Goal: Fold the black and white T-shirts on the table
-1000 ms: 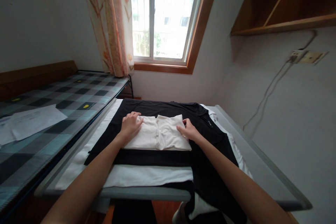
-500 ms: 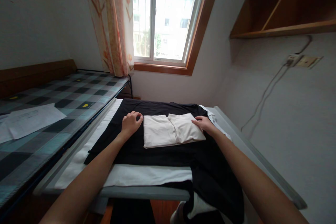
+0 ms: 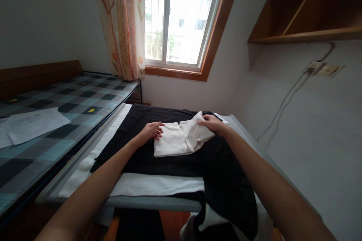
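Observation:
A folded white cloth garment (image 3: 172, 139) lies on a spread black garment (image 3: 166, 165), which looks like a shirt. My right hand (image 3: 212, 123) pinches the white garment's right end and holds it lifted and bent upward. Over the left edge of the white garment rests my left hand (image 3: 152, 131), its fingers apart and touching the fabric lightly. Beneath the black garment a white cloth (image 3: 161, 185) shows along the table's front and left side. Which kind of garment the white one is, I cannot make out.
The grey-edged table (image 3: 158, 202) carries the cloths, and black fabric hangs over its front right. A bed with a checked mattress (image 3: 68, 101) stands left, with white papers (image 3: 36, 124) on it. A wooden shelf (image 3: 305, 34) and a cable (image 3: 283, 101) are on the right wall.
My right hand has raised the white garment's right end and moved it leftward. My left hand has shifted right onto the garment's left edge, its fingers opening out.

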Demonstrator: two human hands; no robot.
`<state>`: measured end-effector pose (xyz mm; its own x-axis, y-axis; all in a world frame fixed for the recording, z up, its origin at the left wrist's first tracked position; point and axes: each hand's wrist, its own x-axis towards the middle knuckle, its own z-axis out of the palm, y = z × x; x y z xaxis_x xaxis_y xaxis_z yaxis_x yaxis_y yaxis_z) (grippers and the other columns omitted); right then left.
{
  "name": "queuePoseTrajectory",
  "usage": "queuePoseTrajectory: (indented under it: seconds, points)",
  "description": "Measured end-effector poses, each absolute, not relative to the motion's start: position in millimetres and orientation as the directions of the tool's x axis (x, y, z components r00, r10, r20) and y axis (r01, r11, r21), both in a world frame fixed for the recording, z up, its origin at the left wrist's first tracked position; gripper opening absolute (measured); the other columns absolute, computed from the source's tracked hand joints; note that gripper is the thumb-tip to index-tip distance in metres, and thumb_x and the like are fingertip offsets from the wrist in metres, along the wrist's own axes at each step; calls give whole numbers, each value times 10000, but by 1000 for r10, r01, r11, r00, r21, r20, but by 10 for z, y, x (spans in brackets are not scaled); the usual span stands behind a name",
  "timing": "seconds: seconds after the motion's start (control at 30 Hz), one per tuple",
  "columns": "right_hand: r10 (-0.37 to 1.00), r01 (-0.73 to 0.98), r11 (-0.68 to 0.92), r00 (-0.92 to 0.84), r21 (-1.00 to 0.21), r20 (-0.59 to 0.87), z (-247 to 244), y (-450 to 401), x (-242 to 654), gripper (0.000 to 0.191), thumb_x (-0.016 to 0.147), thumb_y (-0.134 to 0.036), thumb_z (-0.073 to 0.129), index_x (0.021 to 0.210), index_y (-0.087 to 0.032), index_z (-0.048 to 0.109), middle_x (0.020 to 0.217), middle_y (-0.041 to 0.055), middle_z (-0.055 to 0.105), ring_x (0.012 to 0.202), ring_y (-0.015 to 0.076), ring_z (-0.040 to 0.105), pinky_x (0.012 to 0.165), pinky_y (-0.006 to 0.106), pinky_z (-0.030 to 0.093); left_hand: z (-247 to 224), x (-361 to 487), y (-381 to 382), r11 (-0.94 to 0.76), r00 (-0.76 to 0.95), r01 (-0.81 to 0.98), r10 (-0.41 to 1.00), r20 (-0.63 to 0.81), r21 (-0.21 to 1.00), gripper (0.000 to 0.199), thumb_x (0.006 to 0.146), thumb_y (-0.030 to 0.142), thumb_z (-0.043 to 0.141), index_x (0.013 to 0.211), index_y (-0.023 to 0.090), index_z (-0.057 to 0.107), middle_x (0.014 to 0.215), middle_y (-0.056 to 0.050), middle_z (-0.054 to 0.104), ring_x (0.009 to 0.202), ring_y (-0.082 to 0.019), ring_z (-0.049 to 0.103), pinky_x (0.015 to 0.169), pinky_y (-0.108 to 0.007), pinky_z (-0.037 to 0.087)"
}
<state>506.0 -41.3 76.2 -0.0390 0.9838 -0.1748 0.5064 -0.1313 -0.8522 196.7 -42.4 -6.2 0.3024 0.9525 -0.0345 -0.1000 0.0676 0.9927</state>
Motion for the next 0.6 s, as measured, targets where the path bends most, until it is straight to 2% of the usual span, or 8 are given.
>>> queuePoseTrajectory:
  seconds: [0.1, 0.17, 0.23, 0.3, 0.4, 0.5, 0.6]
  points:
    - [888, 327, 81, -452, -942, -81, 868, -481, 4641, 429, 831, -456, 643, 1156, -179, 609, 912, 64, 710, 779, 152, 659, 651, 245, 521, -17, 1993, -454, 251, 364, -248, 919, -150, 936, 624, 807, 677, 549, 1175, 174, 588, 925, -101, 695, 765, -212, 693, 659, -325, 555]
    - [812, 336, 213, -583, -917, -25, 772, -515, 4417, 429, 861, -468, 605, 1174, -176, 620, 979, 79, 717, 872, 167, 667, 757, 295, 536, -39, 2001, -455, 305, 334, -236, 917, -218, 922, 637, 814, 703, 511, 1188, 191, 572, 972, -100, 695, 777, -218, 698, 660, -338, 567]
    - [831, 466, 359, -554, -809, 50, 563, -529, 4274, 374, 863, -432, 613, 1124, -169, 660, 1036, 96, 713, 929, 187, 661, 833, 334, 524, -97, 2009, -450, 295, 276, -167, 930, -243, 941, 595, 782, 641, 613, 1177, 199, 565, 979, -81, 690, 755, -202, 692, 620, -309, 562]
    - [870, 613, 450, -465, -649, 164, 312, -534, 4201, 360, 860, -402, 623, 1127, -167, 676, 1132, 122, 687, 1029, 223, 638, 928, 376, 488, -164, 2021, -447, 237, 229, -98, 951, -210, 967, 613, 714, 501, 754, 1208, 211, 536, 998, -66, 684, 751, -188, 684, 587, -271, 548]
    - [858, 730, 514, -435, -451, 273, 25, -567, 4156, 483, 863, -454, 607, 1254, -172, 632, 1334, 160, 579, 1246, 276, 522, 1064, 421, 387, -228, 2038, -443, 128, 155, -87, 981, -114, 988, 744, 690, 358, 800, 1327, 226, 441, 1013, -66, 683, 747, -173, 670, 569, -232, 524]
    - [831, 767, 555, -493, -323, 258, -78, -637, 4118, 607, 891, -546, 524, 1388, -198, 529, 1489, 154, 427, 1392, 313, 351, 1123, 472, 299, -249, 2034, -414, 58, 60, -78, 997, -53, 995, 782, 755, 310, 740, 1417, 209, 335, 1018, -86, 683, 737, -163, 656, 578, -228, 515]
    - [807, 776, 590, -565, -224, 169, -90, -710, 4077, 676, 912, -599, 443, 1471, -220, 419, 1547, 132, 341, 1445, 338, 230, 1142, 526, 226, -263, 1998, -374, 20, -8, 111, 1000, -19, 994, 764, 780, 287, 695, 1436, 172, 320, 1026, -107, 667, 750, -185, 659, 612, -282, 535]
